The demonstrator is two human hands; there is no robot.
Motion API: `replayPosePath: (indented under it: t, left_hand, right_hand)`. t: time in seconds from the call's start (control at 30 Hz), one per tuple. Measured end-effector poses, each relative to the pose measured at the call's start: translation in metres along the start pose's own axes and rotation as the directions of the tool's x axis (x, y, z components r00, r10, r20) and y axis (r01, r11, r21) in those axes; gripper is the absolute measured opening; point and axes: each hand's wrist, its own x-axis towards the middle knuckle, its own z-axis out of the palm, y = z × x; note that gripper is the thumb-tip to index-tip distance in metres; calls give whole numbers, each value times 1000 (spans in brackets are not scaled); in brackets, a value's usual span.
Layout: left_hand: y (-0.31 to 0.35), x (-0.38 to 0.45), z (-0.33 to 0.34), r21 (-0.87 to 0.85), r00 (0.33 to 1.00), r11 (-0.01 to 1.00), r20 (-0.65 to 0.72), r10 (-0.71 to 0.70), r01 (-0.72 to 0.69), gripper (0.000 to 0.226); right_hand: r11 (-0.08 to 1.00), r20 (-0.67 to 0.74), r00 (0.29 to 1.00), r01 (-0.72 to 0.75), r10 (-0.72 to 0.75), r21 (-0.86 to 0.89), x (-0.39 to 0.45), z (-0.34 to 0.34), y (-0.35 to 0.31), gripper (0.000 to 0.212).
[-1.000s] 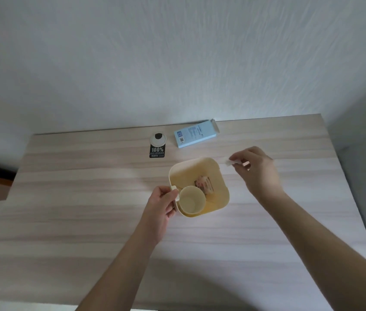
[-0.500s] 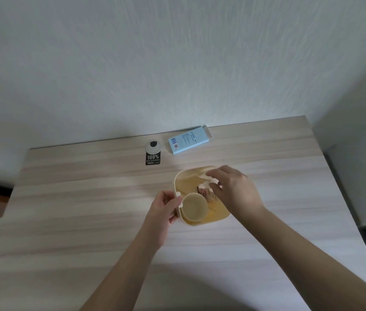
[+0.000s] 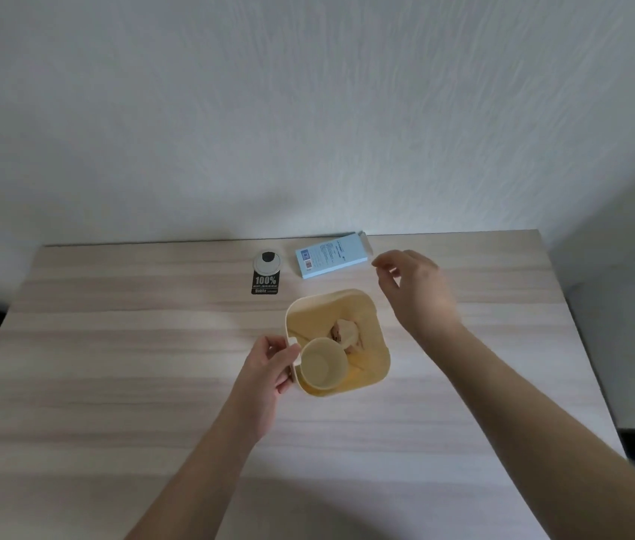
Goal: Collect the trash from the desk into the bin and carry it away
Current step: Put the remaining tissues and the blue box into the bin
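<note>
A small cream-yellow bin [image 3: 376, 337] stands in the middle of the wooden desk [image 3: 113, 364]. Inside it lie a paper cup [image 3: 322, 365] and crumpled brownish wrappers [image 3: 347, 334]. My left hand [image 3: 271, 364] grips the bin's left rim. My right hand [image 3: 415, 290] hovers above the desk to the right of the bin, fingers loosely spread and holding nothing. It is just right of a light blue box [image 3: 331, 256] that lies flat near the desk's back edge.
A black tag with "100%" printed on it and a round grey cap [image 3: 266, 274] lie left of the blue box. A white wall rises behind the desk. The desk's right edge borders a grey floor.
My right hand carried a small white scrap over the bin, let it go inside, and has now risen empty toward the blue box. My left hand has kept its hold on the rim.
</note>
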Motion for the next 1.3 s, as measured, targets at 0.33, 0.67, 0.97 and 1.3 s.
replayPosePath:
  t: [0.33, 0.67, 0.97, 1.3]
  left_hand:
    - [9, 6, -16, -11, 997, 999, -74, 32, -33, 26]
    - [-4, 21, -24, -35, 992, 999, -126, -6, 1, 40]
    - [-21, 13, -31, -66, 992, 998, -127, -1, -7, 36]
    - [-17, 0, -34, -40, 994, 999, -111, 0, -4, 28]
  right_hand:
    - [943, 232, 915, -314, 331, -106, 93, 65, 40, 28]
    - [853, 260, 813, -497, 522, -157, 133, 123, 67, 32]
    - [832, 355, 753, -489, 554, -263, 146, 145, 89, 31]
    - [696, 234, 809, -584, 539, 418, 93, 111, 81, 19]
